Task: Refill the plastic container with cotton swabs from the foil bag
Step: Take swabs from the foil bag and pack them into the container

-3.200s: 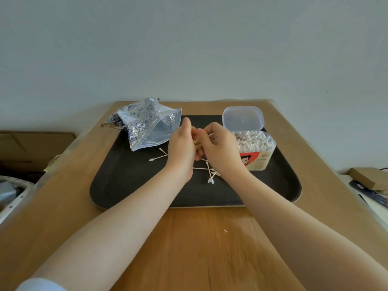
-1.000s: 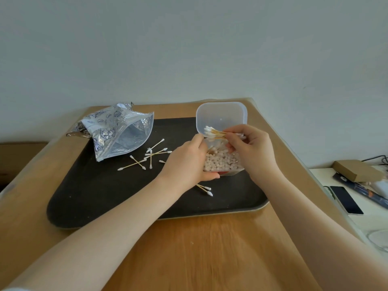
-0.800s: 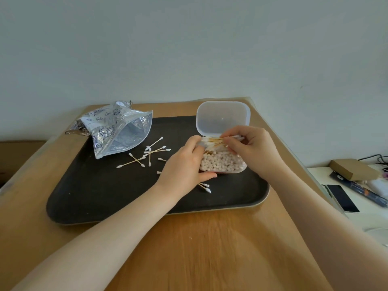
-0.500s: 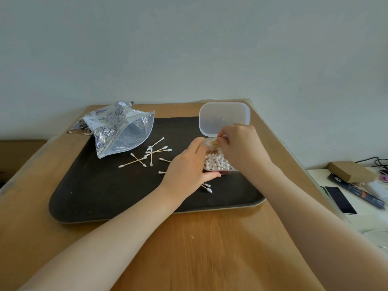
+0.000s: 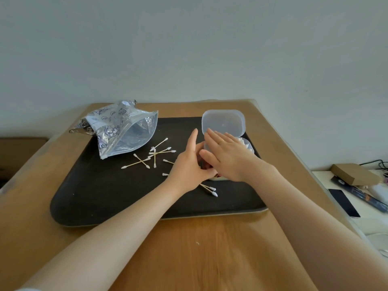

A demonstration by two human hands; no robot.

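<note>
Landmark taken: the black tray (image 5: 88,198) on the wooden table (image 5: 189,259).

At the tray's far left corner lies the foil bag (image 5: 123,129), on its side with its mouth open toward the middle. Nothing shows inside that mouth.

Just right of the bag, mid-tray, loose swabs (image 5: 154,155) lie scattered and crossed. Two more swabs (image 5: 211,190) lie toward the tray's near edge, below the hands.

The left hand (image 5: 189,164) rests against the left side of the container (image 5: 247,147), fingers extended; whether it grasps the wall I cannot tell.

The right hand (image 5: 226,156) lies flat, fingers straight, over the container's open top, holding nothing that can be seen. White swab tips show past its far edge. The hinged lid (image 5: 223,122) stands upright behind it. The container sits at the tray's far right.

Judgement: the step in hand is pressing the load level. To do it well, keep the palm flat and the push gentle so the sticks settle parallel without bending; brace the wall with the left hand so the container does not slide. The scattered swabs are not yet collected; gather them aligned before inserting.
</note>
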